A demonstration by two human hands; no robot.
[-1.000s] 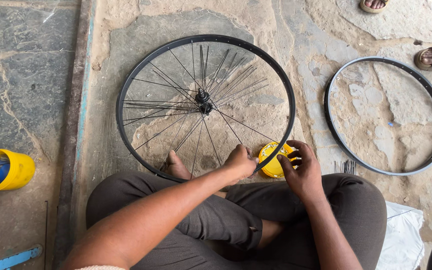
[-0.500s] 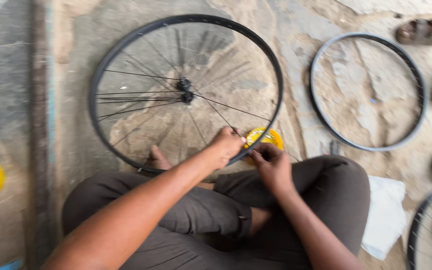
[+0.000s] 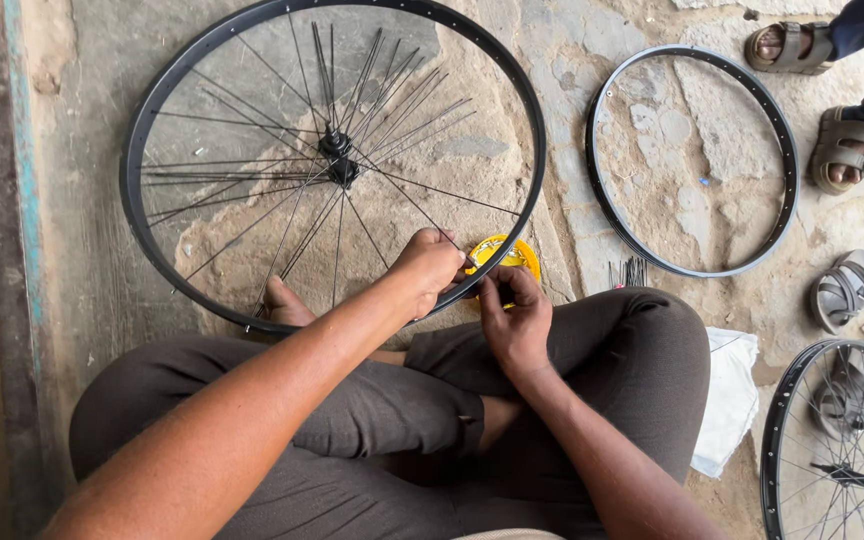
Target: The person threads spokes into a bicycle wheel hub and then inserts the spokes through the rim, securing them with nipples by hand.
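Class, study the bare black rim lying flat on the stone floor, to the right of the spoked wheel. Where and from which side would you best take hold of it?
Grip the bare rim at its near edge, reaching out from the right hand. It lies flat with no spokes or hub, so fingers can probably hook under the thin band there. The far side lies by another person's sandalled feet; loose spokes lie beside the near edge.

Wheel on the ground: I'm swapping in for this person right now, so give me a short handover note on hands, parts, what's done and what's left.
Left hand: closed on the wheel rim at its near edge.
Right hand: at the same spot, fingers curled beside the yellow tub.
Wheel lies flat before the crossed legs; hub in the middle, bare rim to the right, loose spokes by the knee.
Done: many spokes reach the rim.
Left: spokes bunched on the far side look unattached.
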